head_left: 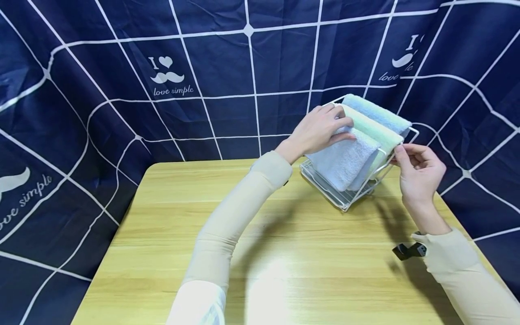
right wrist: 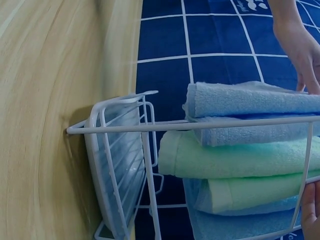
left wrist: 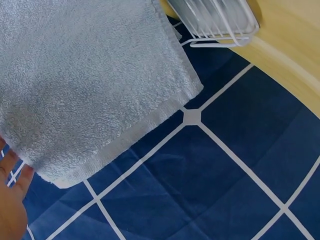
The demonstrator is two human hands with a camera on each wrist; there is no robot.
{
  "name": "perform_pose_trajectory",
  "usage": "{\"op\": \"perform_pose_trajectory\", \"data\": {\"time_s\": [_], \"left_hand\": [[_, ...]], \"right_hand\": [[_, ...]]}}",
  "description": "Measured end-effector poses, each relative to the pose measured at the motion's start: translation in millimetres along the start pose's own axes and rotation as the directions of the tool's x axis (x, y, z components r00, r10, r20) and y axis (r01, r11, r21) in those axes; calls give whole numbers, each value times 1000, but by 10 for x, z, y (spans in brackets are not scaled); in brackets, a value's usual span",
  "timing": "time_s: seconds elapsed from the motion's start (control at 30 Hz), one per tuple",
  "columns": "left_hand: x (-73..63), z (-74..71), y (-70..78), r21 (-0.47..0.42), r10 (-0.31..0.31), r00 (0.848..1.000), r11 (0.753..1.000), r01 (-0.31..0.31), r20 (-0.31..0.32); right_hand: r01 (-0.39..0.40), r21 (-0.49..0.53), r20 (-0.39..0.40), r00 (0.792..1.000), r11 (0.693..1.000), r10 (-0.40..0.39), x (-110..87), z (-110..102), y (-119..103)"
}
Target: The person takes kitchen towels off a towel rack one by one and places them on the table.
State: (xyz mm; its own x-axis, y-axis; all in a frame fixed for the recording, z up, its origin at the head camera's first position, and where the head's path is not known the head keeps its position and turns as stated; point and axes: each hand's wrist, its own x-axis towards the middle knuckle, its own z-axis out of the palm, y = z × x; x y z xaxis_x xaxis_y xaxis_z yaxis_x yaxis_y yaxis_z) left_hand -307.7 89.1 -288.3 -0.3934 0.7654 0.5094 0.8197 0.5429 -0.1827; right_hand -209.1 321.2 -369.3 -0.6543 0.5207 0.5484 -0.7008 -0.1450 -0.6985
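Note:
A white wire rack [head_left: 347, 205] stands tilted in the view at the table's back right, with folded towels hung over its bars. Nearest is a pale blue towel [head_left: 345, 158], then a light green towel [head_left: 375, 126], and farthest a blue towel [head_left: 378, 110]. My left hand [head_left: 318, 128] rests on the top of the pale blue towel with its fingers spread; in the left wrist view the fingers [left wrist: 17, 175] lie at that towel's edge. My right hand [head_left: 420, 174] pinches the rack's upper right corner, right beside the green towel's end.
A shallow tray [right wrist: 107, 165] forms the rack's base. The rack stands on a light wooden table [head_left: 227, 203], close to its rear edge. A dark blue curtain [head_left: 219, 72] with white lines hangs behind and on both sides. A small black device [head_left: 408, 250] sits at the right cuff.

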Motion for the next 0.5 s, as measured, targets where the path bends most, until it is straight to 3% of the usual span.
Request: {"op": "perform_pose_trajectory", "data": {"time_s": [0.2, 0.5], "left_hand": [[12, 10, 9, -51, 13, 999, 999, -16, -47], [22, -18, 15, -68, 18, 998, 997, -22, -64]], "right_hand": [[9, -9, 7, 1000, 1000, -9, -10, 16, -11], [4, 9, 9, 1000, 1000, -4, 1, 21, 9]]}}
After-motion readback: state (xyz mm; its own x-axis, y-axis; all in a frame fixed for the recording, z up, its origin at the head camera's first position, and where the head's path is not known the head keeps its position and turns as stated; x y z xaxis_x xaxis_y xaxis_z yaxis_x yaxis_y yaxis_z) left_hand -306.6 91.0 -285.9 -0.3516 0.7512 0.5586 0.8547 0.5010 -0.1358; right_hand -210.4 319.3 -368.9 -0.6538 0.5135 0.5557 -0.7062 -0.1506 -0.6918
